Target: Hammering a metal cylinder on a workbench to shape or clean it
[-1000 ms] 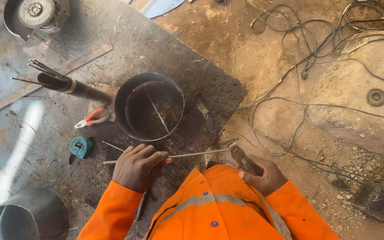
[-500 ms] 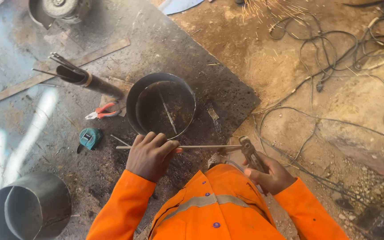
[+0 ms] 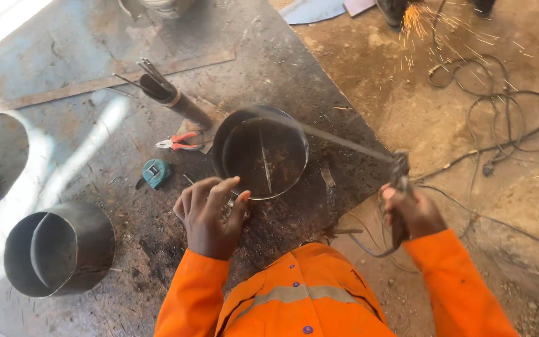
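Note:
My left hand (image 3: 210, 215) hovers with fingers spread beside the near rim of a round dark metal cylinder (image 3: 261, 151) that stands on a steel plate (image 3: 126, 106); it holds nothing. My right hand (image 3: 412, 212) grips a welding electrode holder (image 3: 399, 181). A thin welding rod (image 3: 338, 138) runs from the holder up and left, over the cylinder's far rim. A thin strip lies across the inside of the cylinder. My orange sleeves and jacket fill the bottom of the view.
Red-handled pliers (image 3: 181, 143) and a teal tape measure (image 3: 155, 173) lie left of the cylinder. A pipe holding several rods (image 3: 173, 100) lies behind them. Another metal cylinder (image 3: 57, 249) sits at lower left. Cables (image 3: 500, 125) trail over the dirt at right. Sparks (image 3: 422, 25) fly near another person's feet.
My left hand has let go of the rod and opened. My right hand has swung the holder up and right, so the rod now slants over the cylinder.

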